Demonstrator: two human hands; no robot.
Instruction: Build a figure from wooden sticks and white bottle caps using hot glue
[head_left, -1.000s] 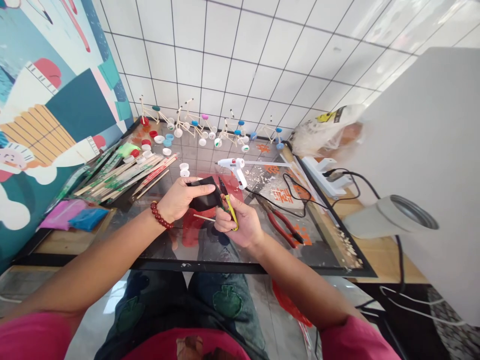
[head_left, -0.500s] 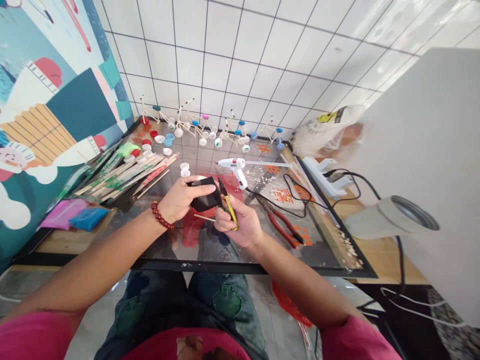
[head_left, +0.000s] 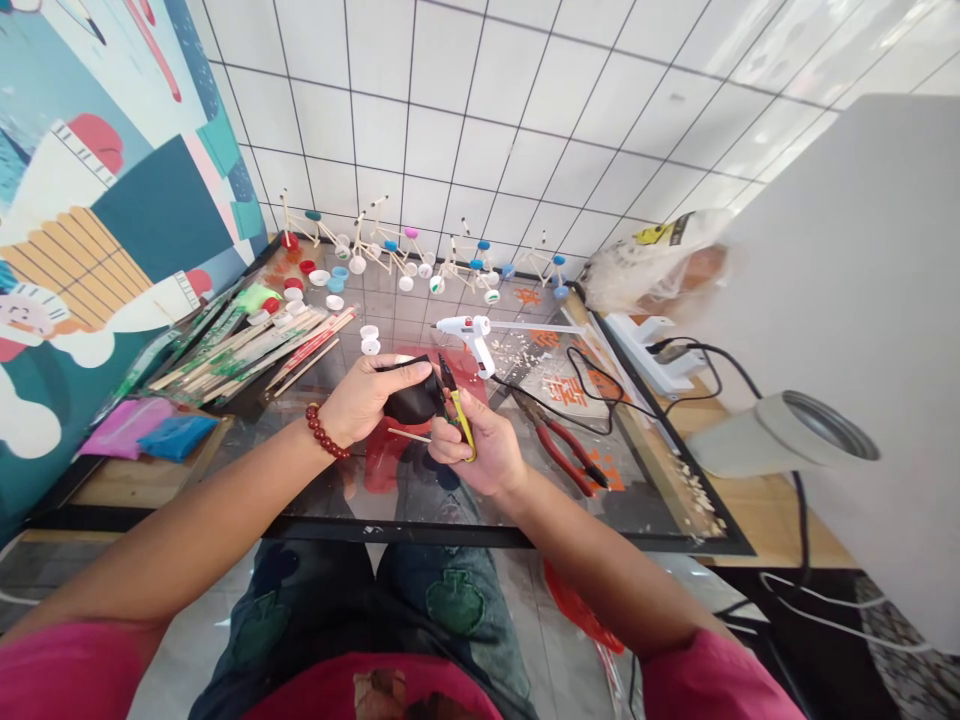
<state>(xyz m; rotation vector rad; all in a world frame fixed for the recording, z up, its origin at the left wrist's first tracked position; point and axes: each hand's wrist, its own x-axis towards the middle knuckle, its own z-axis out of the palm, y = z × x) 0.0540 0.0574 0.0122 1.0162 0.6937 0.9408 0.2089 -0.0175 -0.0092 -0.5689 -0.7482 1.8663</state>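
My left hand (head_left: 364, 398), with a beaded bracelet at the wrist, pinches a small black sheet (head_left: 411, 398) between thumb and fingers. The sheet looks bent, with its upper edge raised. To its right, my right hand (head_left: 480, 440) is closed around a yellow-handled tool with dark pointed jaws (head_left: 463, 425). Those jaws point up and away from me, along the sheet's right edge. Whether they touch the sheet, I cannot tell. Below the hands, a thin wooden stick (head_left: 409, 434) lies on the glass tabletop (head_left: 315, 490).
Beyond my hands lies a white glue gun (head_left: 469, 335) with its cord. Red-handled pliers (head_left: 566, 455) are at the right. Stick-and-cap models (head_left: 450, 270) line the wall. Bundled sticks (head_left: 247, 355), bottle caps (head_left: 335, 285) and pink packets (head_left: 127, 425) sit left; a grey lamp (head_left: 780, 435) stands right.
The black sheet has bent and tilted slightly in my left hand. My right hand and the yellow-handled tool have hardly moved.
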